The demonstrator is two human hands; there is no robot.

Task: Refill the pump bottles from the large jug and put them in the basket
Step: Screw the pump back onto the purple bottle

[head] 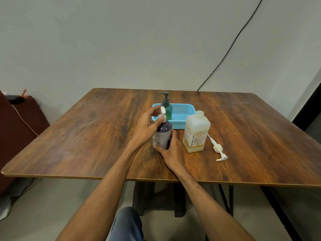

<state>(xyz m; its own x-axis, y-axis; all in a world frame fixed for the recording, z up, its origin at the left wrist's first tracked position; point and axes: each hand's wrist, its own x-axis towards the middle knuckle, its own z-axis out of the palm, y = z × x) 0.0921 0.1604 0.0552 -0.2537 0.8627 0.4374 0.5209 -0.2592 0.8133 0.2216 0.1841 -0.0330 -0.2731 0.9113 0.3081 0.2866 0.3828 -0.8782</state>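
Right hand (171,148) gripped the dark purple plastic pump bottle (164,134), left hand (146,126) pinched its white pump head (163,110): twisting step, likely; next, steady turns.

Tabletop (86,133), brown wood-grain: standing against a pale wall (121,40).
Black cable (230,47): running diagonally down the wall and dropping behind the tabletop's far edge.
Maroon furniture (10,136) (sofa or covered chest, cannot tell): sitting at the left, with a white cord (24,120) trailing across it.
Dark stool (156,197): standing under the tabletop on a grey floor (52,206).
Dark vertical strip (311,105): showing at the right edge.
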